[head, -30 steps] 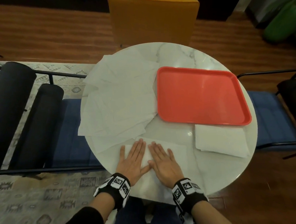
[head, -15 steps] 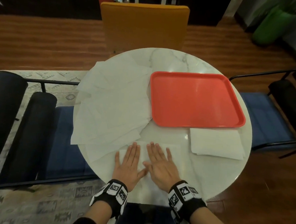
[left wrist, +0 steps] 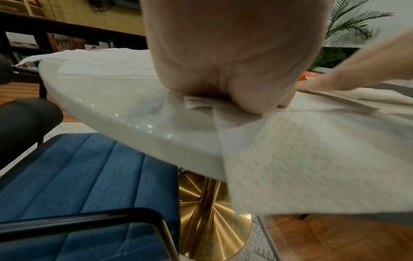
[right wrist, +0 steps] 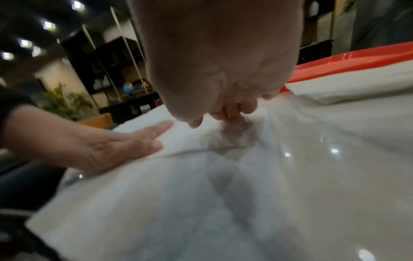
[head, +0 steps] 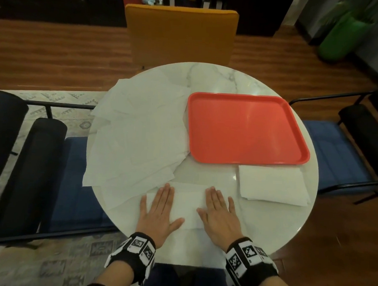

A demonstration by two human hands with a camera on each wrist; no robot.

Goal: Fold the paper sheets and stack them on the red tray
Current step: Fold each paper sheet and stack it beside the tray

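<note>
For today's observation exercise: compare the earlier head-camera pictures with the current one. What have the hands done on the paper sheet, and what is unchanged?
The left hand and right hand, side by side a second ago, have slid apart along the folded paper sheet, flat and pressing it. Nothing was gripped or released. The red tray, the folded stack below it and the loose sheets stayed put.

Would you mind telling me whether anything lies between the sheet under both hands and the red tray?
Nothing visible does. The sheet lies flat under the left hand and right hand, and only bare marble table separates it from the red tray, which holds nothing. The folded sheets lie off to the right.
</note>
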